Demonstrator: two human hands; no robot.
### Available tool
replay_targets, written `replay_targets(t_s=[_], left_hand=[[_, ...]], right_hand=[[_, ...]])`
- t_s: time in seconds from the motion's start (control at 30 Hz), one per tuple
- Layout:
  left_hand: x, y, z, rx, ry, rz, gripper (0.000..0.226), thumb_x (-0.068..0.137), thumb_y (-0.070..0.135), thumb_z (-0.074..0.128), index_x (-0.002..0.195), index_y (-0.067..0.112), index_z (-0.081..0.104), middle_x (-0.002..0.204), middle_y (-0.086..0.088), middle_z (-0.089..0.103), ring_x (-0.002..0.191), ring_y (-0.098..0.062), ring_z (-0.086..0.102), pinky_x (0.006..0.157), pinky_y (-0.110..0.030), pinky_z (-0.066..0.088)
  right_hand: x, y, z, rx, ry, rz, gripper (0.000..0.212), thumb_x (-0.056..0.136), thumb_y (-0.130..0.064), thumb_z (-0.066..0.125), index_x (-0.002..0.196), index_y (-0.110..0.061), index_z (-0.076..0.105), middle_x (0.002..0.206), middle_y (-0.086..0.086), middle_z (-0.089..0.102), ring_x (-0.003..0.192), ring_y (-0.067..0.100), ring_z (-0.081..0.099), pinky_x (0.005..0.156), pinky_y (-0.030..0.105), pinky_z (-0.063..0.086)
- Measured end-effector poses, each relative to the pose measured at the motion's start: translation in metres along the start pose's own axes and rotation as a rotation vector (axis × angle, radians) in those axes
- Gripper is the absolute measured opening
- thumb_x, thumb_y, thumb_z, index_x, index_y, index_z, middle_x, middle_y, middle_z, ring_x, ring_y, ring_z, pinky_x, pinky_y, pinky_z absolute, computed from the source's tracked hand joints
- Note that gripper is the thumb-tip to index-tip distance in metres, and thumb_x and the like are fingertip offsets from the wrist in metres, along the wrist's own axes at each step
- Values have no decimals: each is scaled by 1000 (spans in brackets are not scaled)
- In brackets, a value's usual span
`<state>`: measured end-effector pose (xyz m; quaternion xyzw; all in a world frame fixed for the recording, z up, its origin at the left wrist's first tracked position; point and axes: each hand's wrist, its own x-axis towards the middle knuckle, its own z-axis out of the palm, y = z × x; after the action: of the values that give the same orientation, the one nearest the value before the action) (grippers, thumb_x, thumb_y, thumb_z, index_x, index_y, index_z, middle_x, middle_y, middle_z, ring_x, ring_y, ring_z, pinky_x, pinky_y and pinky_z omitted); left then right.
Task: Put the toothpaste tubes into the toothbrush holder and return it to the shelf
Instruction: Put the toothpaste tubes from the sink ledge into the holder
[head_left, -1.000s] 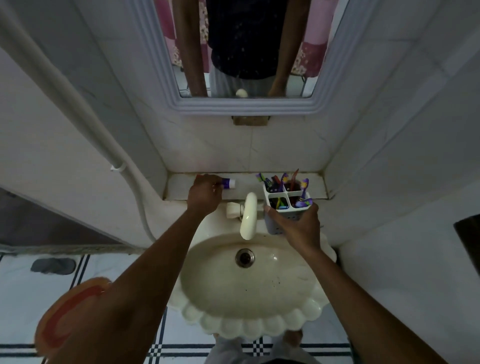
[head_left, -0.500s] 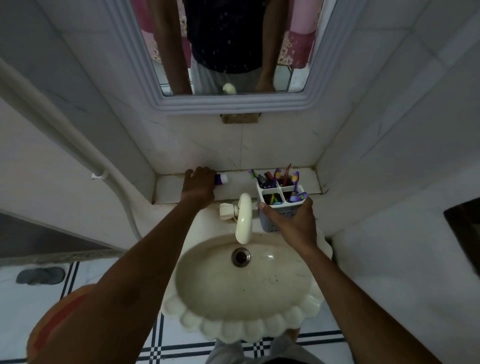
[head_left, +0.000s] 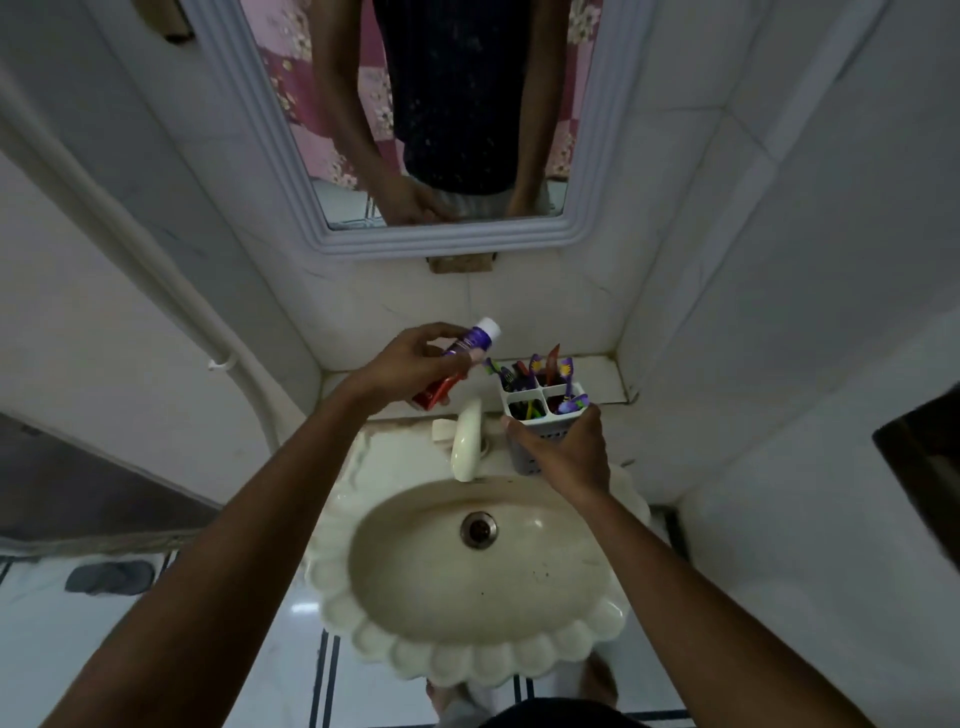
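Observation:
My left hand (head_left: 410, 366) grips toothpaste tubes: a purple tube (head_left: 474, 340) with a white cap points up and right, and a red tube (head_left: 435, 393) sticks out below the palm. They are lifted above the shelf (head_left: 597, 374), just left of the holder. The white four-compartment toothbrush holder (head_left: 524, 457) stands on the sink's back rim, with several coloured toothbrushes in it. My right hand (head_left: 569, 454) is wrapped around its front side.
A cream tap (head_left: 466, 439) stands between my hands over the scalloped sink (head_left: 467, 654). A framed mirror (head_left: 441, 239) hangs above the shelf. Tiled walls close in on both sides, and a white pipe (head_left: 156, 249) runs down the left wall.
My left hand has lifted the toothpaste tubes off the shelf and carried them up and right toward the holder. My right hand has kept its hold on the holder.

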<state>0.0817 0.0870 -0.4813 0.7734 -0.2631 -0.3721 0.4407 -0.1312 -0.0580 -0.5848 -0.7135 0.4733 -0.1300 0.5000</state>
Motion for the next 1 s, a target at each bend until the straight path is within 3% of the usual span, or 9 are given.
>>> replay_targets(t_s=[0.07, 0.13, 0.3, 0.47, 0.63, 0.8, 1.0], left_hand=[[-3, 12, 7, 195, -61, 50, 57, 95, 36, 82, 148, 32, 61, 125, -5, 74, 94, -21, 78, 78, -36, 67], [-3, 22, 18, 380, -83, 101, 59, 96, 27, 82, 151, 27, 62, 130, -6, 72, 96, -14, 72, 82, -32, 63], [1, 37, 45, 748, 25, 200, 43, 91, 24, 86, 131, 18, 75, 127, -4, 74, 114, -23, 70, 99, -37, 58], [7, 42, 66, 804, 72, 214, 32, 88, 26, 87, 116, 14, 78, 113, -6, 78, 104, -25, 73, 93, -44, 62], [16, 36, 81, 829, 112, 228, 20, 95, 29, 78, 108, 15, 78, 102, -4, 77, 93, -24, 72, 81, -38, 58], [24, 32, 89, 939, 174, 190, 23, 99, 30, 69, 116, 18, 77, 107, -4, 77, 98, -26, 72, 88, -42, 59], [35, 41, 94, 1059, 19, 210, 30, 98, 29, 73, 125, 19, 78, 115, -3, 77, 101, -24, 73, 88, -42, 63]], right_hand=[[-1, 1, -2, 10, -2, -7, 108, 56, -78, 98, 139, -29, 49, 137, -5, 67, 127, 24, 70, 101, 52, 64], [-2, 0, -5, 19, -8, -13, 112, 56, -76, 100, 143, -27, 49, 140, -4, 67, 129, 24, 69, 103, 53, 64], [-3, -1, -8, -8, -15, -3, 117, 55, -78, 100, 146, -24, 49, 140, -2, 68, 130, 25, 69, 104, 52, 62], [-3, -2, -13, -39, -24, 7, 119, 56, -78, 99, 147, -22, 47, 141, 0, 67, 131, 27, 68, 102, 50, 62], [-4, 0, -15, -45, -35, -2, 120, 56, -82, 97, 148, -23, 46, 143, 1, 65, 131, 27, 68, 102, 53, 63], [-4, -1, -15, -48, -30, -6, 123, 56, -82, 97, 150, -22, 45, 145, 1, 65, 131, 27, 68, 103, 54, 63], [-2, -3, -14, -55, -24, -10, 124, 56, -82, 96, 151, -20, 45, 146, 3, 63, 134, 28, 66, 104, 54, 62]])
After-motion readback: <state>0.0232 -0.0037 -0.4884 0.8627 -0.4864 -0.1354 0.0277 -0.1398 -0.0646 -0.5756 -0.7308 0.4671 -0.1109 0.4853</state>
